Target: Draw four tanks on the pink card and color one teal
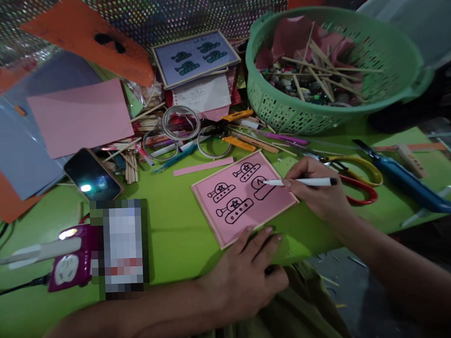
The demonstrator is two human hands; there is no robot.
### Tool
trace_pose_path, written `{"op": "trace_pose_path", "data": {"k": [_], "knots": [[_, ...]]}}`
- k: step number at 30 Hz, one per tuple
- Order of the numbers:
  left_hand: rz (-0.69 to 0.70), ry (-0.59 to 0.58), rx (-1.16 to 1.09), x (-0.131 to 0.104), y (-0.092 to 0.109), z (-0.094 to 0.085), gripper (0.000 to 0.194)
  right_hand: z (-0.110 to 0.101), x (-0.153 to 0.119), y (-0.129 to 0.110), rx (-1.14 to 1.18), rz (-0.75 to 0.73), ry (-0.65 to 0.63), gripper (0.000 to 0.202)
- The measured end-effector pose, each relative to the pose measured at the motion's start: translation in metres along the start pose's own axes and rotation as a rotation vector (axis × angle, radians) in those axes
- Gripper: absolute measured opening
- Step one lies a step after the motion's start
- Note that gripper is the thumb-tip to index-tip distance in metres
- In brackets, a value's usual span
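Observation:
My right hand grips a white marker with a black end, its tip on a pink card. The card has a pale stick border and several black outlined tanks. Three tanks carry stars and dotted tracks; the one under the marker tip, at the right, shows only part of a star in its dome. My left hand lies with fingers stretched at the card's lower edge, fingertips touching it or just beside it.
A green basket with sticks and stones stands at the back right. Scissors and a blue-handled tool lie right. Tape rolls, a phone, a purple power strip and a framed blue tank picture surround the card.

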State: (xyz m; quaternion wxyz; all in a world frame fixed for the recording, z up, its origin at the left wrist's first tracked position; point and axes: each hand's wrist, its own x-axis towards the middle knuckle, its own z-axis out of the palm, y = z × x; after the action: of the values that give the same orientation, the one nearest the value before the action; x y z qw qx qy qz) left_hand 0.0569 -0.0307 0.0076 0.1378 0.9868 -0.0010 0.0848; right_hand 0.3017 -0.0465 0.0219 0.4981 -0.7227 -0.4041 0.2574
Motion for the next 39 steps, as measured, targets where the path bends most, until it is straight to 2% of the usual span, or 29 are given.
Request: {"op": "trace_pose_path", "data": {"k": [6,16,23,27,34,39], "knots": [[-0.001,0.011,0.007,0.0003,-0.0002,-0.0002,0.025,-0.0011,-0.0008,0.0024,0.038,0.025,0.014,0.017],[-0.004,-0.004,0.009,0.0021,0.0002,-0.0026,0.027,0.0004,-0.0018,-0.0033,0.067,0.036,-0.064,0.025],[-0.006,0.051,0.021,0.0007,0.0003,-0.0006,0.026,0.0007,-0.0017,-0.0035,0.064,0.028,-0.086,0.022],[-0.01,0.045,0.016,0.0003,0.0008,0.0008,0.031,0.0,-0.0017,-0.001,0.051,0.023,-0.098,0.021],[-0.009,0.039,0.015,0.0001,0.0007,0.0006,0.026,-0.0006,-0.0017,-0.0007,0.064,0.026,-0.103,0.021],[0.002,-0.015,0.015,-0.0009,0.0002,0.0006,0.027,-0.0009,-0.0006,0.0031,0.067,0.021,-0.015,0.021]]}}
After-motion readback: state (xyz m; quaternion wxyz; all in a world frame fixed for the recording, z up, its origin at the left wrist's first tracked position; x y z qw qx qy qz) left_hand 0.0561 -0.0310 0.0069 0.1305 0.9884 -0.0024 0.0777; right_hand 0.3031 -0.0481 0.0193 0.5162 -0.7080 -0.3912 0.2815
